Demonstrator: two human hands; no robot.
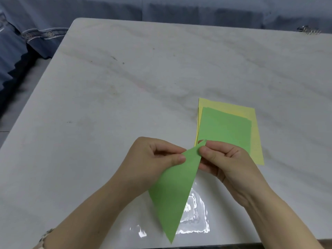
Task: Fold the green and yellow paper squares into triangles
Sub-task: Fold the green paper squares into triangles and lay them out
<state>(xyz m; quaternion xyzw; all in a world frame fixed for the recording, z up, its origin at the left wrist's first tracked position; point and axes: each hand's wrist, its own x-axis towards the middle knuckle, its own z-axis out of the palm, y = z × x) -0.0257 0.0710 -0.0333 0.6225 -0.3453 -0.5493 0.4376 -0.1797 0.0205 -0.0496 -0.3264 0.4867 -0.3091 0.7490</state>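
Observation:
I hold a green paper folded into a long triangle above the near edge of the table, its point hanging toward me. My left hand pinches its upper left edge between thumb and fingers. My right hand pinches the top corner from the right. Behind my right hand a flat green paper square lies on top of a stack of yellow paper squares on the table.
The white marble-patterned table fills the view. A clear plastic sleeve lies on it under the held paper. Blue fabric seating runs along the far and left sides. A small metal object sits at the far right edge.

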